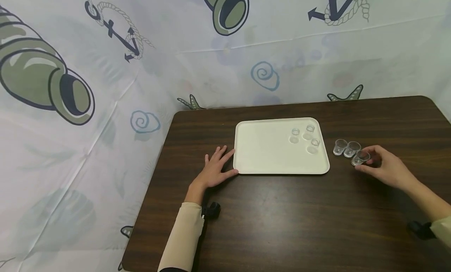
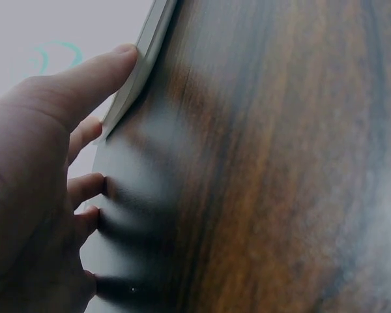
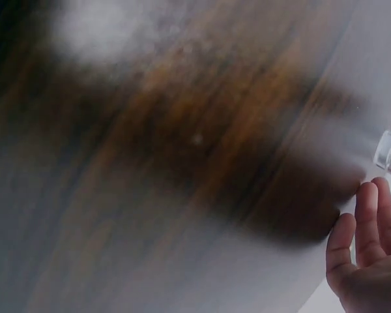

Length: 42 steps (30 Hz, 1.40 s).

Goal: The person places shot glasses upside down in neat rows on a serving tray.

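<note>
My right hand [image 1: 389, 168] has its thumb and fingers about the nearest small clear shot glass [image 1: 361, 157], pinching it at the right of the table. Two more shot glasses, one in the middle [image 1: 352, 150] and one at the left [image 1: 340, 147], stand close by with wide rims up. Three shot glasses sit wide end down on the right part of a cream tray [image 1: 267, 156]. With fingers spread, my left hand [image 1: 213, 172] touches the tray's left edge. In the right wrist view, part of a clear glass [image 3: 390, 151] shows beyond the fingertips.
The dark wood-grain table [image 1: 275, 221] runs back to a patterned cloth [image 1: 218, 68] with shells and anchors. A black wrist device [image 1: 211, 211] is on the left arm, another [image 1: 421, 229] on the right.
</note>
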{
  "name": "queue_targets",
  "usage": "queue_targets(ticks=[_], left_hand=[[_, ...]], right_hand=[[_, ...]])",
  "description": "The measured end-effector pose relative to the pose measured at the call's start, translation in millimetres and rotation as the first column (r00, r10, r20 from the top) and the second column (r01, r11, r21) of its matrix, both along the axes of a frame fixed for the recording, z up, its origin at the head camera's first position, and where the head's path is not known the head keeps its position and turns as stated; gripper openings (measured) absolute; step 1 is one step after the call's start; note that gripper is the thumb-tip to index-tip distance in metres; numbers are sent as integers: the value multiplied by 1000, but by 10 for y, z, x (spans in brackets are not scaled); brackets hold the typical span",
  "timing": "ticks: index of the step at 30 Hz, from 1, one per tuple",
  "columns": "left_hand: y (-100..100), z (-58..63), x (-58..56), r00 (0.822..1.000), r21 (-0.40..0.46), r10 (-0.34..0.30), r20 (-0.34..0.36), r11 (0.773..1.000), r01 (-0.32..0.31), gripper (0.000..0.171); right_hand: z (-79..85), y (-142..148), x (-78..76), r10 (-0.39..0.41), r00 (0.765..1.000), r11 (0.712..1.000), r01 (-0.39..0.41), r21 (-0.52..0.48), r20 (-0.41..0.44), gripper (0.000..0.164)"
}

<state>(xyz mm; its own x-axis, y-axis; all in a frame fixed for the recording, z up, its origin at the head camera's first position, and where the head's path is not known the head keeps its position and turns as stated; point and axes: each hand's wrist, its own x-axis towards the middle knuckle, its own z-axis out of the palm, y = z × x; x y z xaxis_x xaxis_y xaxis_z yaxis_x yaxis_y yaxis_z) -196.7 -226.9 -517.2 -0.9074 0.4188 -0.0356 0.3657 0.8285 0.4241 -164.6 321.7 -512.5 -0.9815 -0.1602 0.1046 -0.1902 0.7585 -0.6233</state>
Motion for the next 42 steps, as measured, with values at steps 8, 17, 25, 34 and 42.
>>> queue_targets(ticks=[8, 17, 25, 34, 42], left_hand=[[1, -8, 1, 1000, 7, 4, 1, 1000, -4, 79], [0, -18, -2, 1000, 15, 1, -5, 1000, -1, 79], [-5, -32, -3, 1000, 13, 2, -2, 1000, -2, 78], [-5, -24, 4, 1000, 4, 2, 0, 1000, -2, 79], [4, -11, 2, 1000, 12, 3, -11, 1000, -3, 78]], right_hand=[[1, -23, -1, -3, 1000, 1000, 3, 2, 14, 37], [10, -3, 39, 28, 1000, 999, -27, -19, 9, 35], [-12, 65, 76, 40, 999, 998, -40, -45, -1, 35], [43, 193, 39, -5, 1000, 999, 3, -48, -29, 35], [96, 234, -6, -83, 996, 994, 82, -74, -17, 37]])
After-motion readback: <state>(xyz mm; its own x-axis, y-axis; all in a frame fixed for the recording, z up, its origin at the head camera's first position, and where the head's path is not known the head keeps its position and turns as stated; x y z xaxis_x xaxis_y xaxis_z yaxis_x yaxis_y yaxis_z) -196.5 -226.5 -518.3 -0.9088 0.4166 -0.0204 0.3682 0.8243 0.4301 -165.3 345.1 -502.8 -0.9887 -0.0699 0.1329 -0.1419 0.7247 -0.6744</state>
